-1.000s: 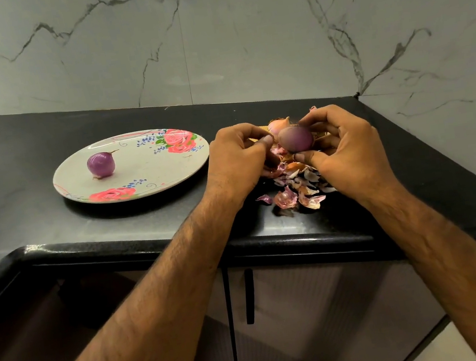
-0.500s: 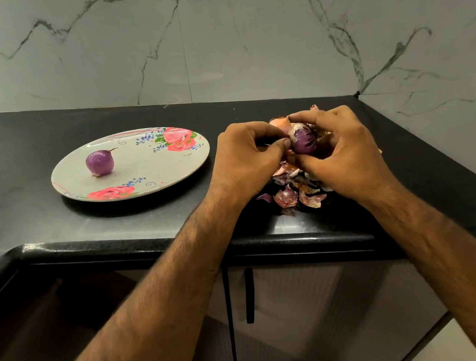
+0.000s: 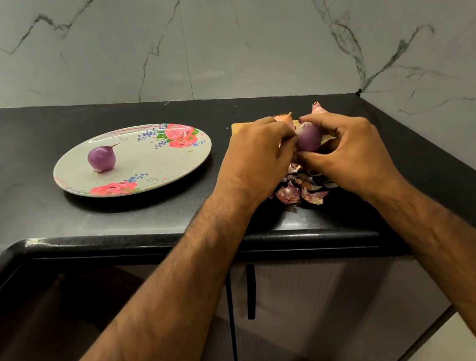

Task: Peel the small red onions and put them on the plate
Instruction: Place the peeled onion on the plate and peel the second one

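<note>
Bare forearms extended in from 7 and 5 o'clock, meeting near centre. Left hand [image 3: 257, 152] knuckles up, fingertips pinching small round purple-red onion [image 3: 308, 137]. Right hand [image 3: 349, 145] at onion's 3 o'clock, fingers curled over, thumb beneath.

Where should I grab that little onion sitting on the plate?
Probably pinch the onion round its plump middle, coming from above: it lies alone on the plate, while its stalk end looks too thin to hold.
</note>
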